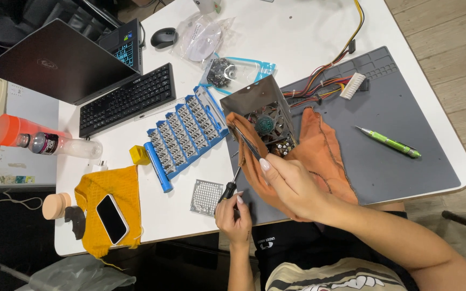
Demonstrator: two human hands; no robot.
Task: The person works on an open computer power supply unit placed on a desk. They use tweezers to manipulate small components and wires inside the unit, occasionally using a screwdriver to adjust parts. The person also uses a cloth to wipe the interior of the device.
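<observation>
My left hand point(234, 213) grips the screwdriver point(231, 186); right hand point(292, 186) pinches tweezers point(246, 141) through the orange cloth point(319, 145) — I keep the power supply point(262, 116) steady.

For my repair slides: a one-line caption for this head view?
Right hand works tweezers into an open power supply; left hand holds a screwdriver.

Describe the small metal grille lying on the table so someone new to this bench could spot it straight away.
Start at the white table and find the near left corner of the grey work mat. Just left of it, beside the left hand with the screwdriver, lies the grille. It is the only flat, square, silver perforated plate; the blue bit rack above it is ribbed plastic.
</observation>
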